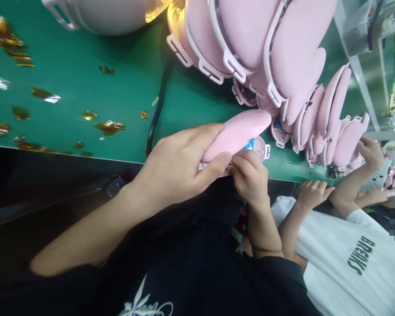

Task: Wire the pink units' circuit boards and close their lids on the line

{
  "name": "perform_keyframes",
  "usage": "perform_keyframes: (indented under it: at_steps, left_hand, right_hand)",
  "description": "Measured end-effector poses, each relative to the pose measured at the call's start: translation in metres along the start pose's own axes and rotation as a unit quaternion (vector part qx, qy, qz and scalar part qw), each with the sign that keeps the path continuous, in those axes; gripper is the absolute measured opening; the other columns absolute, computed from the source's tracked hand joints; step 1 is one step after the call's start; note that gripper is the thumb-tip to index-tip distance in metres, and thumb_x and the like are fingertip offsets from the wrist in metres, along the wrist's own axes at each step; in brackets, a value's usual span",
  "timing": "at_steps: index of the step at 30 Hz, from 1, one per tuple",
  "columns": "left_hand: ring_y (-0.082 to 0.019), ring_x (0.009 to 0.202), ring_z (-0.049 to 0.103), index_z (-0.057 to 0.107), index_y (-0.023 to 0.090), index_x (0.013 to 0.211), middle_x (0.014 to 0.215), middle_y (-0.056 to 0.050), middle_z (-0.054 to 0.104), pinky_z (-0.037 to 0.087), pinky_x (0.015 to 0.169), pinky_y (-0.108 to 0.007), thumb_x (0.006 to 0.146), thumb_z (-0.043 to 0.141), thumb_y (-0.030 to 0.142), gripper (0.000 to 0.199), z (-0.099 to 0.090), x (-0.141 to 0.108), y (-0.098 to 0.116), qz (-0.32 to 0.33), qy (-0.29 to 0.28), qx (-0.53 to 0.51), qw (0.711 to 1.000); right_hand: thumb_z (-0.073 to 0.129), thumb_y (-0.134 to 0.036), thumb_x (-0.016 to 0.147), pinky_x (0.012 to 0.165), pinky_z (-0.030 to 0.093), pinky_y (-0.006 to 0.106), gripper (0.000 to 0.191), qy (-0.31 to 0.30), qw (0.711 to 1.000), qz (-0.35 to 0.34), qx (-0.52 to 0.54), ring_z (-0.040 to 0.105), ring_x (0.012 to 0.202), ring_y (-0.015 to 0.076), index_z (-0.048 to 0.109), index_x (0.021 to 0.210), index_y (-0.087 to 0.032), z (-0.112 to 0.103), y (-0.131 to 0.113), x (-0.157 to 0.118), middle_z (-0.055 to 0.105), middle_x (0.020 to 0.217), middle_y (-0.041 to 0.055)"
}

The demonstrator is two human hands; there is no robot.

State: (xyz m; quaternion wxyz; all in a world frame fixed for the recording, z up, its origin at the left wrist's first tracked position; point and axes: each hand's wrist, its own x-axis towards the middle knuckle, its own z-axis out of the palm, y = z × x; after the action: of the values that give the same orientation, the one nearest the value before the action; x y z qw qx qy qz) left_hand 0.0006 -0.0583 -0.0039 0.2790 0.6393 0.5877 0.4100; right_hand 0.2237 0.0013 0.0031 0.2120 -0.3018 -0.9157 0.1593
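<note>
My left hand [177,162] wraps round a smooth pink shell [237,131], thumb on the near side and fingers over the top. The shell is tilted up to the right. Close against its lower edge, my right hand [252,177] is closed in a pinch; what lies between the fingertips is too small to make out. Under the shell, a pale pink round part [260,148] with a slotted tab shows, with a bit of blue and white beside it. The fingertips of both hands are nearly touching.
Several pink shells with slotted tabs [296,52] are stacked along the green table [125,96]. A black cable [158,109] crosses it, and gold foil scraps [110,127] lie at the left. At the right, a person in a white shirt [345,259] has hands near the shells.
</note>
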Motion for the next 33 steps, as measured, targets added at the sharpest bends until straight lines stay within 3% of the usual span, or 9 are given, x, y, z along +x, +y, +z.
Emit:
perform_keyframes:
  at_steps: [8, 15, 20, 26, 30, 33]
  left_hand:
    - [-0.032, 0.131, 0.072, 0.066, 0.013, 0.147, 0.146, -0.013, 0.073, 0.063, 0.112, -0.043, 0.113, 0.039, 0.057, 0.062, 0.0, 0.0, 0.0, -0.001, 0.0, -0.001, 1.0]
    - [-0.036, 0.136, 0.07, 0.065, 0.009, 0.148, 0.148, -0.018, 0.07, 0.061, 0.117, -0.05, 0.113, 0.042, 0.053, 0.061, 0.002, -0.002, -0.002, 0.019, 0.009, -0.009, 1.0]
    - [-0.034, 0.136, 0.07, 0.063, 0.007, 0.149, 0.148, -0.019, 0.07, 0.06, 0.119, -0.046, 0.114, 0.043, 0.049, 0.058, 0.003, -0.004, -0.002, 0.029, 0.013, -0.005, 0.999]
    - [-0.034, 0.135, 0.071, 0.063, 0.007, 0.148, 0.146, -0.02, 0.071, 0.061, 0.117, -0.048, 0.114, 0.045, 0.047, 0.056, 0.004, -0.004, -0.006, 0.048, 0.026, 0.004, 0.999]
    - [-0.036, 0.134, 0.072, 0.063, 0.004, 0.148, 0.144, -0.022, 0.071, 0.062, 0.115, -0.05, 0.113, 0.046, 0.046, 0.057, 0.003, -0.004, -0.007, 0.053, 0.028, 0.002, 0.998]
    - [-0.036, 0.134, 0.071, 0.064, 0.001, 0.147, 0.144, -0.023, 0.071, 0.063, 0.115, -0.05, 0.114, 0.046, 0.046, 0.058, 0.003, -0.004, -0.007, 0.058, 0.027, 0.004, 0.998]
  right_hand:
    - [0.061, -0.01, 0.105, 0.079, 0.065, 0.034, 0.017, 0.03, 0.999, 0.003, -0.026, 0.076, 0.092, 0.0188, 0.072, 0.108, -0.023, 0.006, -0.005, -0.002, 0.078, 0.099, 0.0046]
    - [0.067, -0.006, 0.101, 0.079, 0.067, 0.035, 0.019, 0.175, 0.982, -0.032, -0.066, 0.077, 0.09, 0.0209, 0.073, 0.111, -0.021, 0.033, -0.007, -0.011, 0.078, 0.094, 0.0069]
    - [0.07, -0.009, 0.1, 0.079, 0.07, 0.038, 0.023, 0.219, 0.97, -0.052, -0.089, 0.082, 0.089, 0.0236, 0.076, 0.116, -0.024, 0.043, -0.002, -0.017, 0.079, 0.093, 0.0052]
    - [0.077, -0.005, 0.094, 0.079, 0.074, 0.04, 0.037, 0.179, 0.979, -0.079, -0.054, 0.083, 0.093, 0.0246, 0.078, 0.124, -0.026, 0.032, 0.002, -0.021, 0.082, 0.095, 0.0037]
    - [0.075, -0.004, 0.095, 0.076, 0.075, 0.039, 0.033, 0.141, 0.987, -0.069, -0.043, 0.083, 0.092, 0.0237, 0.077, 0.12, -0.025, 0.024, 0.001, -0.017, 0.083, 0.095, 0.0032]
    - [0.073, -0.004, 0.096, 0.072, 0.074, 0.038, 0.027, 0.148, 0.985, -0.07, -0.049, 0.084, 0.09, 0.023, 0.077, 0.115, -0.023, 0.022, 0.0, -0.014, 0.082, 0.092, 0.0033]
